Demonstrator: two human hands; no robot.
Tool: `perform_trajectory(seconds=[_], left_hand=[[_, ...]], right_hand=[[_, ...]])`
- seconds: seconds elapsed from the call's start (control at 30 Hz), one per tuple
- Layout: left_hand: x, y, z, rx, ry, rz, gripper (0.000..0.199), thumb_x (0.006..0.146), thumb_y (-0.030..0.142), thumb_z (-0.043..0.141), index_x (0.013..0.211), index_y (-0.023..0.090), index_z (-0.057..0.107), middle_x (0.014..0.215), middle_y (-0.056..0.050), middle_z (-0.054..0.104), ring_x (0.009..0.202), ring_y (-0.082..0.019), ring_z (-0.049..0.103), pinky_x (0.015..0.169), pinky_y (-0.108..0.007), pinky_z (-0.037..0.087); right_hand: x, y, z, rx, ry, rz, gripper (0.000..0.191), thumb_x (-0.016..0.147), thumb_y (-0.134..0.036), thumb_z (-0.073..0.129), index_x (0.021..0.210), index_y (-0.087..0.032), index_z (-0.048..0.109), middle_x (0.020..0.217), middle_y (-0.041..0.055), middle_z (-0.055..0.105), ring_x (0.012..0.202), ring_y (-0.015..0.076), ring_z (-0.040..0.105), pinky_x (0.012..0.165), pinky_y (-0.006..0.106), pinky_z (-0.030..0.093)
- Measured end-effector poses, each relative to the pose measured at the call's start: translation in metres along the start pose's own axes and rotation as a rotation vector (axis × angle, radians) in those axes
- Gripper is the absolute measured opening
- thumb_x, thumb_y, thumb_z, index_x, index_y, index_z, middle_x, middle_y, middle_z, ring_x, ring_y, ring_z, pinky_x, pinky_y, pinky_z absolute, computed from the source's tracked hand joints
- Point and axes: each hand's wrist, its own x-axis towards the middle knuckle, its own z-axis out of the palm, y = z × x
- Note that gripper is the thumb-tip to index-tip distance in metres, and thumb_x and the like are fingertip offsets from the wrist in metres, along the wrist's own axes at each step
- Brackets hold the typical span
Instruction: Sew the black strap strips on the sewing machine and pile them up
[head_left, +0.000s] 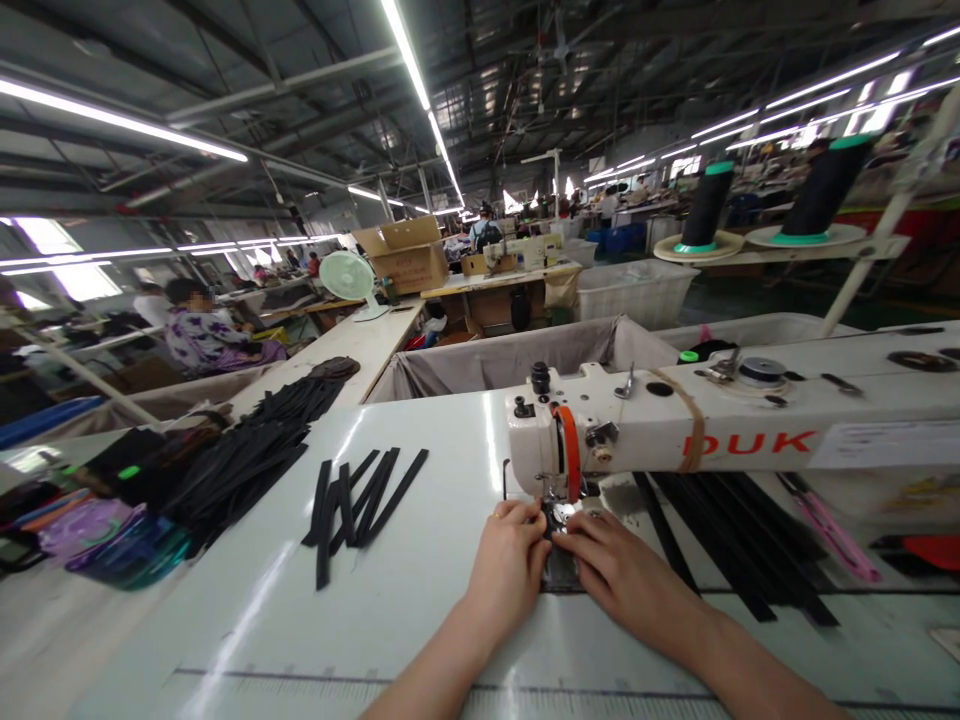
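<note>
**A:** Head cam. Where's the piece?

**B:** Black strip (561,572) lying flat on the white sewing table (247,640), its end at the presser foot (556,512) of the sewing machine (675,440). White head, red DUK lettering, orange part (571,450) on the front.

**A:** Hands?

**B:** Both on the strip, close to the foot and nearly touching each other. Left hand (506,560): fingers curled, half closed, gold ring (497,515) on one finger. Pinch or press, cannot tell. Right hand (622,572): open, fingers stretched toward the foot, lying on the strip.

**A:** Around them?

**B:** Left of the machine, a loose group of black strips (360,500) on the table, bigger pile (240,460) past it. Right, more black strips (735,540) under the machine arm. Two black thread cones (705,205) (825,185) on a stand above.

**A:** Background?

**B:** Seated co-worker (202,335) far left, in a patterned top. White fan (346,275), cardboard box (400,255) on the next table, white bin (634,295) beyond the machine.
</note>
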Motion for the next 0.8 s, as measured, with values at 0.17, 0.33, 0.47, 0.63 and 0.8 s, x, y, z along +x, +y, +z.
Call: perform_trajectory(seconds=[0.17,0.33,0.47,0.63,0.8], left_hand=[[0.0,0.002,0.002,0.018,0.012,0.028,0.027,0.082,0.003,0.047,0.087,0.019,0.068,0.106,-0.006,0.066,0.102,-0.023,0.054,0.091,-0.041,0.049],[-0.002,0.004,0.008,0.091,0.02,0.038,0.029,0.086,0.005,0.042,0.097,0.018,0.066,0.119,-0.009,0.062,0.105,-0.025,0.053,0.094,-0.045,0.048],[-0.002,0.006,0.013,0.185,-0.007,0.021,0.029,0.089,0.008,0.04,0.104,0.015,0.063,0.118,-0.012,0.061,0.105,-0.026,0.052,0.093,-0.047,0.048],[0.0,0.01,0.011,0.224,-0.052,0.005,0.028,0.09,0.007,0.038,0.105,0.012,0.062,0.116,-0.013,0.061,0.106,-0.027,0.052,0.095,-0.046,0.047],[0.002,0.01,0.01,0.211,-0.038,0.007,0.026,0.09,0.008,0.039,0.101,0.014,0.062,0.113,-0.012,0.062,0.103,-0.026,0.052,0.093,-0.045,0.047]], right_hand=[[0.003,0.0,0.007,-0.131,0.022,-0.015,0.04,0.08,-0.002,0.052,0.118,-0.015,0.059,0.102,0.0086,0.064,0.092,0.0226,0.059,0.082,0.039,0.052],[0.003,-0.001,0.008,-0.172,0.018,-0.021,0.042,0.079,-0.001,0.053,0.118,-0.015,0.058,0.105,0.0091,0.063,0.093,0.0237,0.058,0.083,0.04,0.052],[0.001,-0.001,0.008,-0.169,0.022,-0.019,0.041,0.08,-0.001,0.051,0.118,-0.015,0.058,0.105,0.0092,0.063,0.095,0.0244,0.057,0.084,0.041,0.051],[0.0,0.0,0.009,-0.143,0.041,-0.008,0.039,0.081,-0.002,0.052,0.117,-0.015,0.058,0.104,0.0094,0.063,0.095,0.0242,0.057,0.083,0.042,0.052],[0.0,0.0,0.01,-0.134,0.035,-0.002,0.038,0.081,-0.002,0.051,0.116,-0.015,0.059,0.102,0.0092,0.063,0.094,0.0239,0.057,0.085,0.042,0.052]])
